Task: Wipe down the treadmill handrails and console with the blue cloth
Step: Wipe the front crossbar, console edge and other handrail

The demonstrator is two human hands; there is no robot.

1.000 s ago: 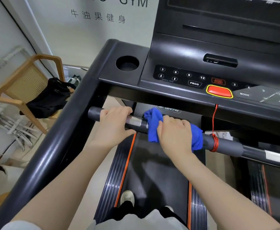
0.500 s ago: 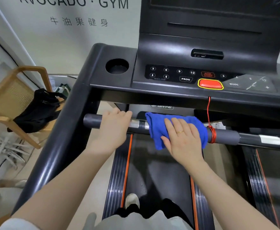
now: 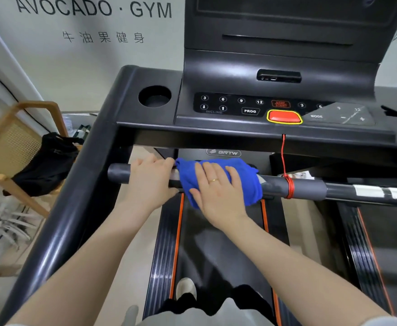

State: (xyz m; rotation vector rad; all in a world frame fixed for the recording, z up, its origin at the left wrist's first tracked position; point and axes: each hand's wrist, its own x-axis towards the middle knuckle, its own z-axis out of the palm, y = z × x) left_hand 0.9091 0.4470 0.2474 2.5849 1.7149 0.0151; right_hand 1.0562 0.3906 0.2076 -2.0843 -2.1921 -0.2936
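Observation:
The blue cloth [image 3: 249, 184] is draped over the treadmill's grey front handrail [image 3: 305, 188], just left of its middle. My right hand [image 3: 216, 189] lies flat on the cloth with straight fingers, pressing it onto the bar. Left of the cloth, my left hand [image 3: 150, 182] grips the same bar, with its fingers curled over the top. Above the bar sits the black console [image 3: 216, 118] with its button panel and red stop key [image 3: 284, 116]. The left side handrail [image 3: 75, 196] runs down toward me.
A red safety cord [image 3: 283, 156] hangs from the stop key and is wound around the bar right of the cloth. A cup holder [image 3: 154, 96] sits left of the buttons. A wooden chair [image 3: 9, 147] with a black bag [image 3: 44, 163] stands at left. The belt [image 3: 216, 250] lies below.
My right hand went from gripping the bunched cloth to lying flat on it, now spread over the bar. The cloth slid slightly left toward my left hand, which kept its grip.

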